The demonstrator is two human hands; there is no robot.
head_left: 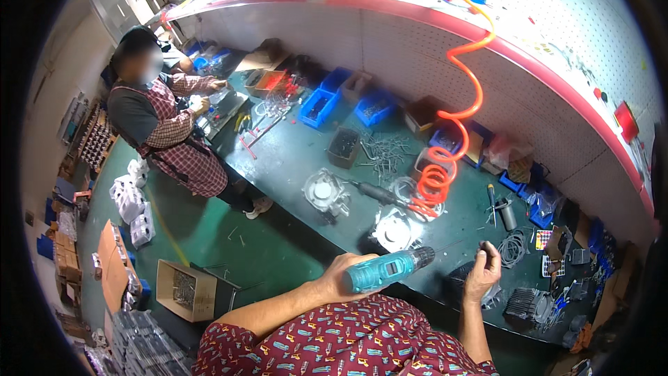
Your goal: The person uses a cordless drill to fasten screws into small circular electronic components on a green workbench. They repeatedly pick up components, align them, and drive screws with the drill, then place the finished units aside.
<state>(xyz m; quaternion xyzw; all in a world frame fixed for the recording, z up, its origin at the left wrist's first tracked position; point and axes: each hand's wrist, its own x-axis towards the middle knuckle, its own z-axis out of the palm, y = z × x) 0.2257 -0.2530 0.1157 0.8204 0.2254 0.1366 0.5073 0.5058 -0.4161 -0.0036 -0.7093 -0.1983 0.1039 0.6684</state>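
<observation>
While forward, left hand (338,267) around drill (381,271)

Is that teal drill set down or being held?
Held: the left hand grips the teal drill, pointed toward the right hand. Whether it's running, cannot tell.

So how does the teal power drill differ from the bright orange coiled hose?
The teal power drill is held in the left hand; the bright orange coiled hose hangs over the green-topped bench. The drill has a thick, compact body; the hose is thin and spiralled.
</observation>
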